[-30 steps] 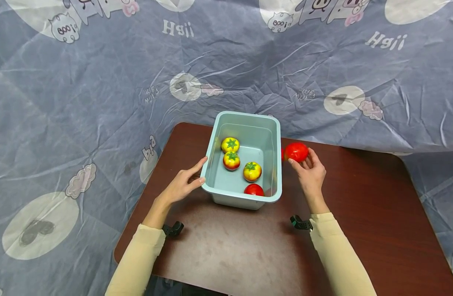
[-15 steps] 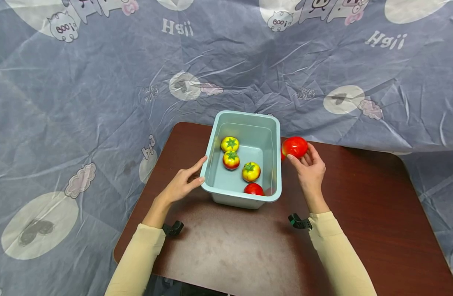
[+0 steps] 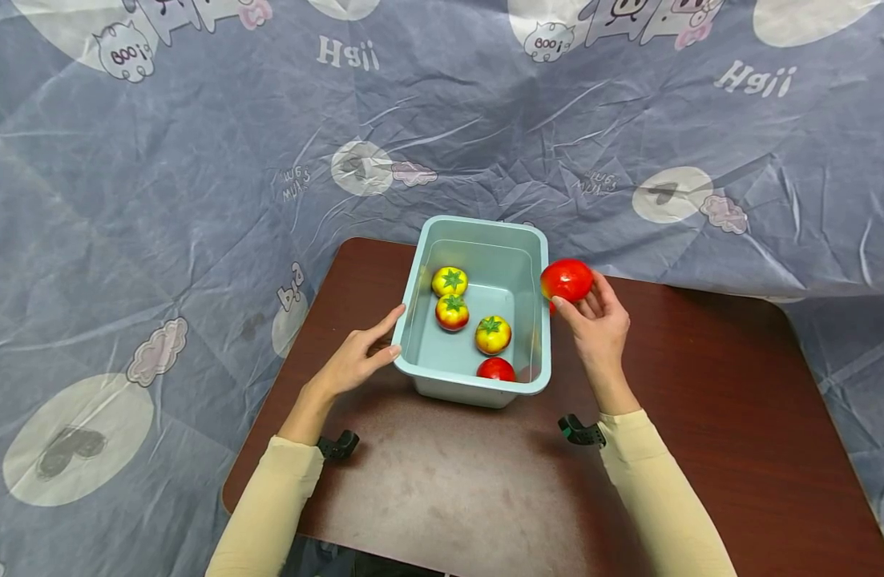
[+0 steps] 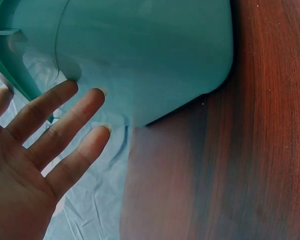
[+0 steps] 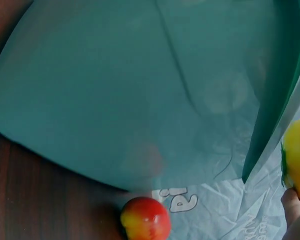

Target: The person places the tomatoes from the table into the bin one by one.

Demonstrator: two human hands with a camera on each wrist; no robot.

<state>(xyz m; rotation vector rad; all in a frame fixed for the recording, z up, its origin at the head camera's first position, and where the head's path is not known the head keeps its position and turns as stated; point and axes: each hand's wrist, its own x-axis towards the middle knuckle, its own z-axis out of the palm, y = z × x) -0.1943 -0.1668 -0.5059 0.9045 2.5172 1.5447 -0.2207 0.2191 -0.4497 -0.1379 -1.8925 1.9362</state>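
My right hand (image 3: 604, 332) holds a red tomato (image 3: 567, 280) by its side, just at the right rim of a grey-green plastic bin (image 3: 478, 380). In the right wrist view that tomato (image 5: 299, 160) shows a yellow side with a green leafy top, a thumb against it. Inside the bin lie several tomatoes: yellow-and-red ones (image 3: 493, 335) with green star tops and a red one (image 3: 496, 369) near the front wall. The fingers of my left hand (image 3: 351, 361) are extended, and its index finger and thumb touch the bin's left rim.
Another red-and-yellow tomato (image 5: 146, 219) sits on the table outside the bin's right wall; in the head view the held one mostly hides it. The dark brown table (image 3: 716, 401) ends at a grey-blue printed cloth (image 3: 557, 128) behind.
My right hand has lifted the tomato slightly and moved it left, to the bin's right rim. The left hand stays at the left rim, and the bin has not visibly moved.
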